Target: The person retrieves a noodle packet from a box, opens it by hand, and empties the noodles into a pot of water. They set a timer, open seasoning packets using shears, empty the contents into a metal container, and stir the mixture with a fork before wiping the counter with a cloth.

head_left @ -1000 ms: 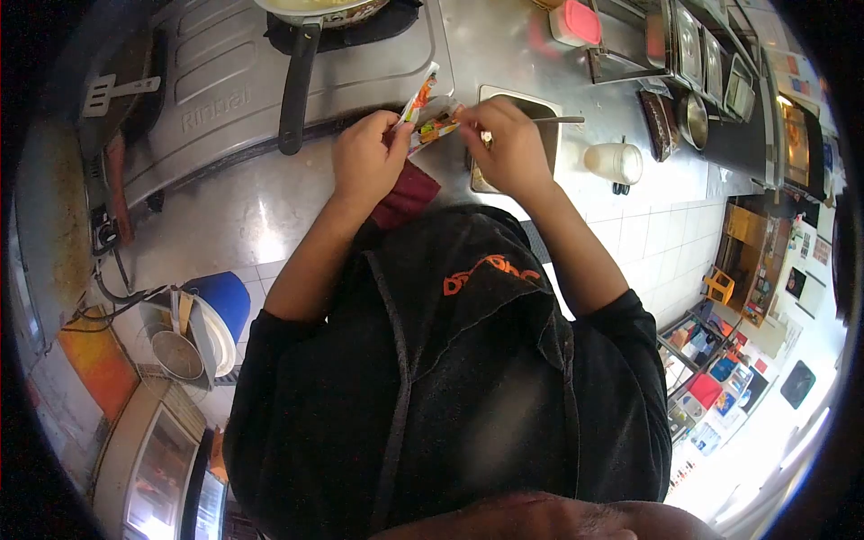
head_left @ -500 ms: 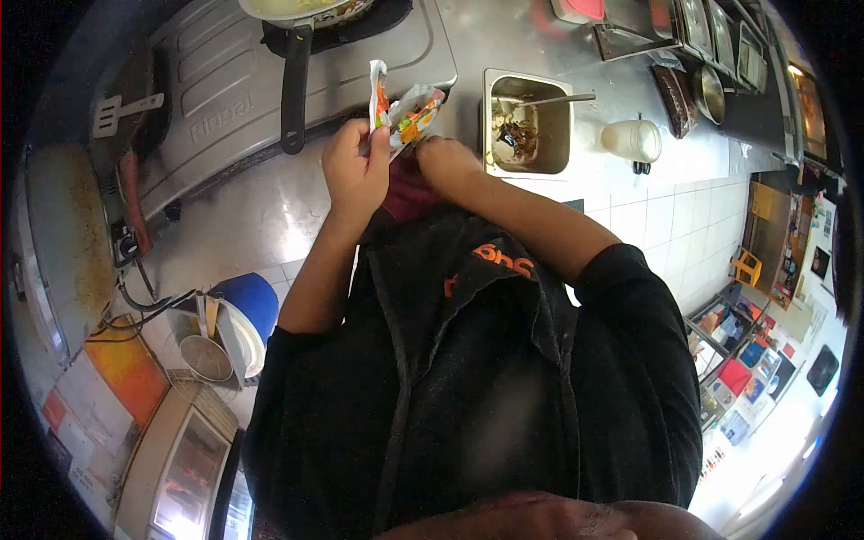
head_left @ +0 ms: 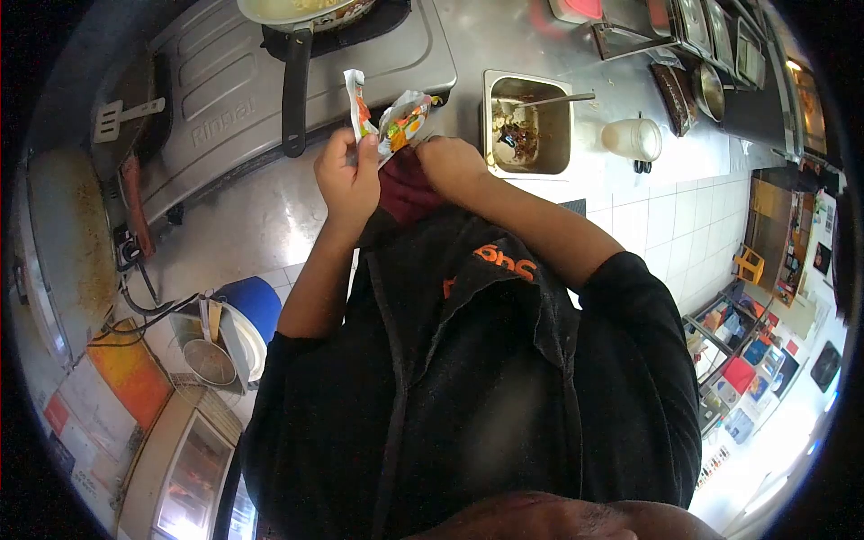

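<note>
A torn-open printed foil packet (head_left: pixel 402 126), white with orange, yellow and green pictures, is in front of my chest near the stove's front edge. My left hand (head_left: pixel 349 177) pinches its left side between thumb and fingers. Close against the packet's lower right is my right hand (head_left: pixel 453 168), closed, with its fingertips turned away from view. Whether it grips the packet or something else is hidden. Further up, a frying pan (head_left: pixel 297 16) with pale yellow food in it sits on the stove, its black handle pointing toward me.
Right of my hands stands a steel container (head_left: pixel 570 135) holding dark sauce and a utensil. Beyond it is a glass jar (head_left: pixel 633 139). The stove (head_left: pixel 225 99) fills the upper left, with a slotted spatula (head_left: pixel 126 117) beside it. A blue bin (head_left: pixel 250 301) stands low on the left.
My left hand has shifted slightly left and toward me, bringing the packet with it and tilting it. My right hand stays almost in place. More of the pan's food shows.
</note>
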Demonstrator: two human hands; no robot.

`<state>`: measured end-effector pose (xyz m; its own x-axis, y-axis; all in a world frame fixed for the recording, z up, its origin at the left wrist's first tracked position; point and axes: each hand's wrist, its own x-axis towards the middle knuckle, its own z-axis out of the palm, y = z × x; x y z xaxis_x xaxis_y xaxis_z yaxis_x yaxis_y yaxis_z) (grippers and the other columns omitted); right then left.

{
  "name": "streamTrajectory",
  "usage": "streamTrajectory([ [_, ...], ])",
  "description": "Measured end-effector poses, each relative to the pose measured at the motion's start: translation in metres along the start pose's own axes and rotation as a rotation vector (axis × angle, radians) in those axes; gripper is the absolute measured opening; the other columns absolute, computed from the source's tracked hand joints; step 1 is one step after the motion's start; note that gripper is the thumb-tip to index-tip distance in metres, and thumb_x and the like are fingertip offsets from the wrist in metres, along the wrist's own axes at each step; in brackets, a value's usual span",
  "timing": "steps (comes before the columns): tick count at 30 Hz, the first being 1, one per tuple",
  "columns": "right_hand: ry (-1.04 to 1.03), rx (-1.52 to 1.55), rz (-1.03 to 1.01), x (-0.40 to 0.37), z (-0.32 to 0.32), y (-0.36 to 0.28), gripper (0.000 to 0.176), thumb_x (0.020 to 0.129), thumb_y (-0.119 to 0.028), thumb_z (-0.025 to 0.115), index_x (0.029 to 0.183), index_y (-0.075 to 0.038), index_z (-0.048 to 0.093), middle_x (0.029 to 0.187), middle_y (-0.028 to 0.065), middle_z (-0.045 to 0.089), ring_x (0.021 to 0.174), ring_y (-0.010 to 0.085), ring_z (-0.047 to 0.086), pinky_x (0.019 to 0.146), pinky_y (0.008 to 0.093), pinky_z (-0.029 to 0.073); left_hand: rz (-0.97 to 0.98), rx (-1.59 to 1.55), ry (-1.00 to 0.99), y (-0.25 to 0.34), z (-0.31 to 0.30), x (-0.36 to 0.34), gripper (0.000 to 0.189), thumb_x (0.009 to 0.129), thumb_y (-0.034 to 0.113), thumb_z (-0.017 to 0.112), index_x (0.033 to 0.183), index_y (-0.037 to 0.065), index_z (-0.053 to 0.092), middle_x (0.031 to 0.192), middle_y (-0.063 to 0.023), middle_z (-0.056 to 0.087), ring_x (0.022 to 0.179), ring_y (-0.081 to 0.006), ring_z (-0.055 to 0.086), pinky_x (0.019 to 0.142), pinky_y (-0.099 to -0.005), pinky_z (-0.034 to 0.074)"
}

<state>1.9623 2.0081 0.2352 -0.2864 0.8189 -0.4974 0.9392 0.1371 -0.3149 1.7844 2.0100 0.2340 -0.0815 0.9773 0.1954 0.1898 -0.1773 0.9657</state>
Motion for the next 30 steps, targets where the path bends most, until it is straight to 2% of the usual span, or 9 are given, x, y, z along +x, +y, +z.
streamTrajectory([
  [3, 0.137, 0.029, -0.04, 0.002, 0.009, 0.003, 0.024, 0.09, -0.013, 0.055, 0.106, 0.001, 0.066, 0.108, 0.0228, 0.066, 0.098, 0.0381, 0.068, 0.084, 0.0452, 0.058, 0.02, -0.015, 0.033, -0.003, 0.0, 0.0, 0.015, 0.094, 0.011, 0.066, 0.087, -0.001, 0.062, 0.075, -0.0088, 0.067, 0.067, -0.0111, 0.061, 0.063, -0.0292, 0.049],
  [6, 0.288, -0.093, -0.095, 0.003, 0.011, -0.003, 0.03, 0.091, -0.014, 0.056, 0.116, 0.002, 0.059, 0.112, 0.0225, 0.062, 0.102, 0.0385, 0.066, 0.088, 0.0461, 0.056, -0.024, -0.109, 0.064, 0.0, 0.0, -0.002, 0.015, 0.095, 0.011, 0.065, 0.089, -0.002, 0.061, 0.079, -0.0086, 0.068, 0.073, -0.0112, 0.064, 0.068, -0.0285, 0.051],
  [9, 0.145, 0.033, -0.039, 0.016, 0.024, -0.009, 0.035, 0.091, -0.016, 0.055, 0.122, 0.001, 0.055, 0.116, 0.0225, 0.061, 0.104, 0.039, 0.065, 0.09, 0.0472, 0.055, -0.02, -0.056, -0.028, -0.004, -0.01, -0.005, 0.013, 0.1, 0.01, 0.059, 0.102, -0.002, 0.059, 0.095, -0.0091, 0.069, 0.082, -0.0085, 0.062, 0.075, -0.0255, 0.051],
  [15, 0.019, 0.125, 0.03, 0.028, 0.013, -0.005, 0.024, 0.089, -0.012, 0.053, 0.101, 0.001, 0.07, 0.106, 0.0233, 0.069, 0.099, 0.0379, 0.069, 0.086, 0.0465, 0.056, -0.042, -0.083, 0.029, 0.004, -0.019, -0.013, 0.016, 0.098, 0.013, 0.062, 0.093, -0.002, 0.061, 0.085, -0.0059, 0.067, 0.077, -0.0083, 0.061, 0.07, -0.0255, 0.049],
  [18, 0.12, 0.149, 0.009, 0.024, 0.012, -0.006, 0.023, 0.088, -0.009, 0.052, 0.091, 0.001, 0.072, 0.099, 0.0231, 0.071, 0.094, 0.0382, 0.07, 0.083, 0.0469, 0.057, -0.056, -0.088, 0.064, 0.011, -0.02, -0.016, 0.016, 0.098, 0.014, 0.062, 0.095, -0.002, 0.06, 0.083, -0.0048, 0.065, 0.076, -0.0069, 0.059, 0.069, -0.0245, 0.048],
  [21, 0.111, 0.134, -0.016, 0.014, 0.001, -0.006, 0.022, 0.087, -0.008, 0.054, 0.095, -0.001, 0.073, 0.099, 0.023, 0.071, 0.094, 0.0391, 0.069, 0.084, 0.0473, 0.056, -0.109, -0.094, 0.027, 0.011, -0.028, -0.021, 0.012, 0.1, 0.011, 0.058, 0.097, -0.001, 0.06, 0.093, -0.0073, 0.068, 0.081, -0.0077, 0.06, 0.076, -0.0244, 0.048],
  [24, 0.183, 0.168, -0.016, 0.004, -0.016, 0.001, 0.022, 0.086, -0.006, 0.054, 0.099, -0.004, 0.073, 0.098, 0.0226, 0.07, 0.093, 0.0382, 0.069, 0.084, 0.0478, 0.056, -0.103, -0.183, 0.055, 0.023, -0.024, -0.019, 0.012, 0.1, 0.011, 0.058, 0.097, -0.001, 0.06, 0.093, -0.0071, 0.068, 0.082, -0.0081, 0.059, 0.078, -0.0252, 0.047],
  [27, 0.49, 0.295, -0.1, -0.016, -0.039, 0.016, 0.021, 0.088, -0.006, 0.057, 0.102, 0.0, 0.069, 0.102, 0.0217, 0.069, 0.093, 0.0387, 0.068, 0.082, 0.0438, 0.055, -0.055, -0.212, 0.06, 0.022, -0.024, -0.019, 0.013, 0.1, 0.012, 0.058, 0.098, -0.001, 0.06, 0.092, -0.007, 0.068, 0.084, -0.0089, 0.059, 0.08, -0.0261, 0.047],
  [30, 0.689, 0.424, -0.145, -0.041, -0.071, 0.024, 0.022, 0.086, -0.001, 0.057, 0.103, -0.004, 0.07, 0.097, 0.018, 0.071, 0.088, 0.0365, 0.069, 0.078, 0.0446, 0.055, -0.044, -0.209, 0.031, 0.029, -0.023, -0.017, 0.014, 0.1, 0.012, 0.058, 0.099, -0.001, 0.061, 0.094, -0.0075, 0.068, 0.085, -0.0097, 0.06, 0.081, -0.0264, 0.047],
])
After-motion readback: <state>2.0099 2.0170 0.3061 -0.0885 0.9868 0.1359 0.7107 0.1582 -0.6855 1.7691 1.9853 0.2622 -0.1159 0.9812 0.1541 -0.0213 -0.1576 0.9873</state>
